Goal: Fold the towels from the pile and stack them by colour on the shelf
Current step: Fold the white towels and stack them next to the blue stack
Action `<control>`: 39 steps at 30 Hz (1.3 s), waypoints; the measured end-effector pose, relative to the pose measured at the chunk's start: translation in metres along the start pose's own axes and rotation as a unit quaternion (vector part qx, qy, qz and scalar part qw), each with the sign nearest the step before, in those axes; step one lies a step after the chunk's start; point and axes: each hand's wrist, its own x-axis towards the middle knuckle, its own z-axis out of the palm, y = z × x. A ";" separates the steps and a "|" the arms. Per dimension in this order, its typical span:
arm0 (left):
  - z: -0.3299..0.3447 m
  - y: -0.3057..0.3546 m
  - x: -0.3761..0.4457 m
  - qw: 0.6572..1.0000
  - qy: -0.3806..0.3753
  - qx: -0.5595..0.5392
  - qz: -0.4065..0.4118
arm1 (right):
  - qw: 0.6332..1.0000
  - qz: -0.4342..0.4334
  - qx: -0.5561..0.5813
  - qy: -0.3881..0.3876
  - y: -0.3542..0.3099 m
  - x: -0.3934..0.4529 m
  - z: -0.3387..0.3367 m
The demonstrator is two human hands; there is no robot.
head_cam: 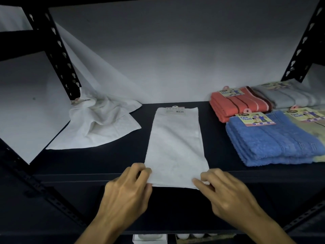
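Nearest the camera, the left hand [130, 184] pinches the near left corner of a white towel [174, 147], and the right hand [223, 187] pinches the near right corner, fingers curled onto the cloth at both ends of its front edge. The towel lies on the dark shelf [109, 161] as a long narrow strip running away from the person, already folded lengthwise by the look of it, with its near edge hanging just over the shelf's front lip and its barcode tag [175, 110] at the far end. The step in hand seems to be the crosswise fold: to do it well, both corners should rise together, travel level toward the tag end, and land square on the far corners so the side edges line up; a smoothing press afterwards would flatten the faint creases in the middle. Beyond, to the left, a crumpled white towel [103, 124] waits unfolded beside the black upright post [58, 48]. To the right sit folded stacks: a blue towel [274, 143] nearest, a cream towel [314, 127] touching it at the frame edge, then a coral towel [241, 104] and a grey towel [295, 95] behind. No white stack is visible yet, so this one probably starts it.
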 end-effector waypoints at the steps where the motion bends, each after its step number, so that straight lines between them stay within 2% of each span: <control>1: -0.001 -0.002 0.001 1.000 -0.011 -0.004 0.015 | 1.000 0.002 0.018 -0.015 -0.002 -0.001 0.001; 4: -0.006 -0.012 0.006 0.996 -0.070 -0.021 0.057 | 0.998 0.006 0.054 -0.043 -0.002 0.001 -0.001; 7: -0.014 -0.027 0.011 0.986 -0.122 -0.078 0.083 | 0.986 0.057 0.154 -0.010 0.002 0.007 -0.013; 9: -0.019 -0.038 0.021 0.974 -0.146 -0.161 0.070 | 0.959 0.141 0.243 0.046 0.011 0.018 -0.017; 11: -0.016 -0.047 0.044 0.959 -0.155 -0.239 0.003 | 0.921 0.270 0.265 0.089 0.027 0.040 -0.011; 12: -0.010 -0.050 0.058 0.953 -0.155 -0.257 -0.041 | 0.903 0.343 0.245 0.080 0.037 0.052 -0.004; 14: 0.013 -0.056 0.090 0.945 -0.174 -0.248 -0.123 | 0.875 0.452 0.171 -0.026 0.053 0.077 0.011; 16: 0.040 -0.062 0.116 0.936 -0.216 -0.228 -0.159 | 0.840 0.510 0.127 -0.137 0.058 0.095 0.022; 17: 0.052 -0.064 0.125 0.933 -0.231 -0.224 -0.163 | 0.825 0.528 0.122 -0.164 0.057 0.101 0.025; 21: 0.079 -0.069 0.134 0.928 -0.258 -0.215 -0.163 | 0.779 0.587 0.134 -0.177 0.055 0.116 0.030; 26: 0.090 -0.067 0.125 0.936 -0.227 -0.217 -0.160 | 0.717 0.645 0.170 -0.203 0.064 0.129 0.033; 37: 0.082 -0.068 0.125 0.915 -0.199 -0.275 -0.217 | 0.725 0.639 0.177 -0.186 0.070 0.124 0.034; 39: 0.079 -0.070 0.127 0.908 -0.200 -0.293 -0.221 | 0.748 0.618 0.163 -0.180 0.068 0.120 0.034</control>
